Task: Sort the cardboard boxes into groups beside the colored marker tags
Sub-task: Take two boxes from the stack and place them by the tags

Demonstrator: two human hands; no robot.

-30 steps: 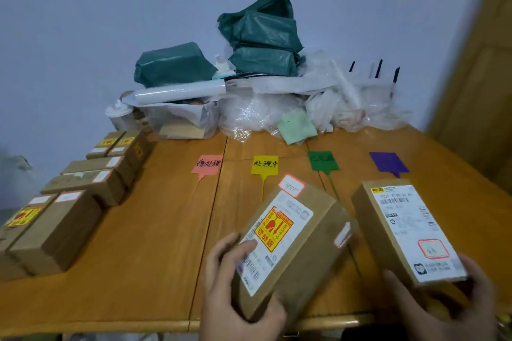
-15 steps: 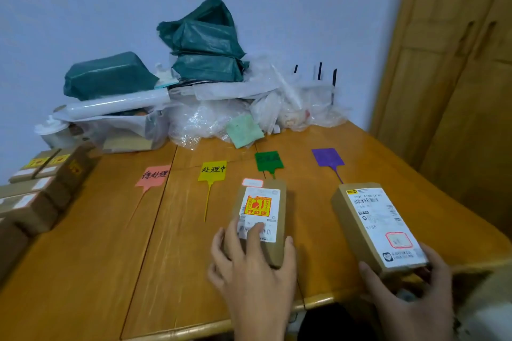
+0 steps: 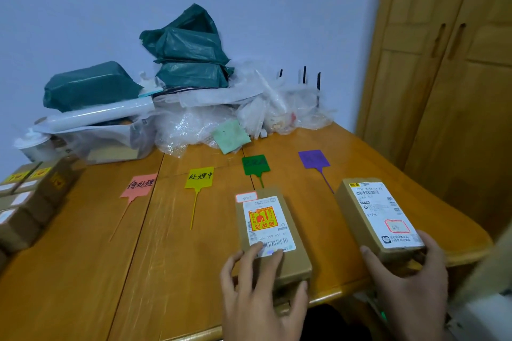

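Four marker tags lie in a row on the wooden table (image 3: pixel 83 271): a pink tag (image 3: pixel 138 185), a yellow tag (image 3: pixel 199 176), a green tag (image 3: pixel 255 165) and a purple tag (image 3: pixel 314 159). A cardboard box with a red-and-yellow fragile sticker (image 3: pixel 270 230) lies flat just below the green tag. My left hand (image 3: pixel 260 293) rests on its near end, fingers over the top. A second cardboard box with a white shipping label (image 3: pixel 379 216) lies below the purple tag, and my right hand (image 3: pixel 410 282) grips its near end at the table edge.
Several more cardboard boxes (image 3: pixel 27 202) are lined up along the table's left side. A heap of green plastic parcels (image 3: pixel 191 55), clear bags (image 3: pixel 210 119) and a white roll (image 3: pixel 102 115) fills the back against the wall. A wooden wardrobe (image 3: pixel 457 91) stands at the right.
The fragile-sticker box went from tilted in my left hand to lying flat below the green tag. The right box stayed near the purple tag. My view swung to the right.
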